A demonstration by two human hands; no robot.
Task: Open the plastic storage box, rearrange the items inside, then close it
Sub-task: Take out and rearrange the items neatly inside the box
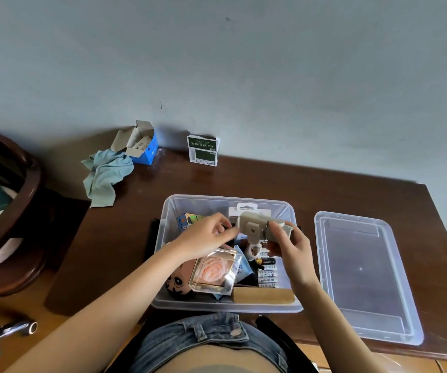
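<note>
The clear plastic storage box (163,219) stands open on the dark wooden desk, right in front of me. Its clear lid (365,278) lies flat on the desk to the right of it. My right hand (291,249) holds a beige device (260,224) above the box's back half. My left hand (206,235) hovers over the box's left middle, fingers bent toward the device's left end; whether it touches is unclear. Inside lie a clear case with a pink rose (215,273), a brown face-printed item (178,286), batteries (266,275), a cardboard piece (264,296) and small packets.
A blue-green cloth (106,176) and an open blue carton (141,145) sit at the desk's back left. A green and white pack (203,150) stands by the wall. A dark wooden chair (15,211) is at the left, a metal cylinder (28,327) at the lower left.
</note>
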